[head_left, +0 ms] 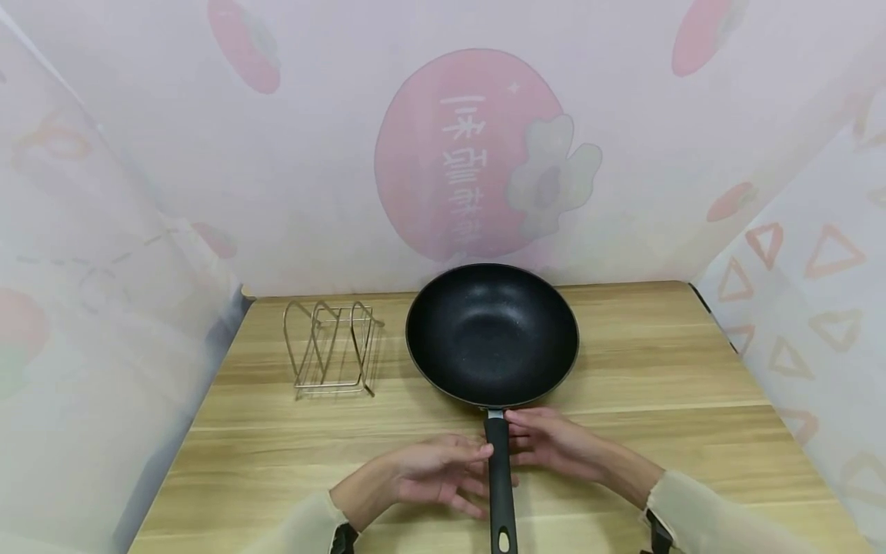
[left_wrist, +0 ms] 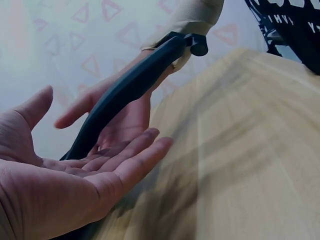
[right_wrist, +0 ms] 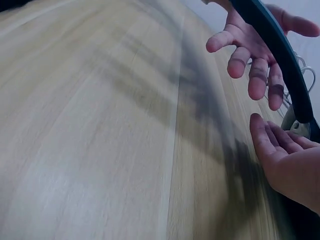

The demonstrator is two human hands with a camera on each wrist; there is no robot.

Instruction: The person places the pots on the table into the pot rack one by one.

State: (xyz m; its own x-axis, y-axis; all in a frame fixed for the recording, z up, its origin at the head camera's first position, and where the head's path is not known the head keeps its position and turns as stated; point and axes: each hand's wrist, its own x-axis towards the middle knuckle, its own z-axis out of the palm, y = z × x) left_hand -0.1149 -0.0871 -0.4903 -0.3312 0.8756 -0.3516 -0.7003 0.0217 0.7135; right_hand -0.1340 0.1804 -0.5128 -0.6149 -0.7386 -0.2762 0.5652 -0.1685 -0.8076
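Note:
A black frying pan (head_left: 493,338) sits on the wooden table, its long black handle (head_left: 500,481) pointing toward me. To the left of the handle is my left hand (head_left: 439,471), palm turned up, with fingers loosely extended and passing beneath it. My right hand (head_left: 557,446) is on the handle's other side, near the pan's edge, its fingers also extended. In the left wrist view the handle (left_wrist: 125,87) slants above the left palm (left_wrist: 60,192). Neither hand curls round it; whether the fingertips touch it I cannot tell. The right wrist view shows the right hand (right_wrist: 290,157) below the handle (right_wrist: 282,55).
Left of the pan stands a gold wire rack (head_left: 332,354) with several upright loops. Behind the wooden table (head_left: 657,362) hangs a pale printed cloth (head_left: 311,177), with more cloth at both sides. A black object (left_wrist: 295,30) with white lettering shows beyond the table edge.

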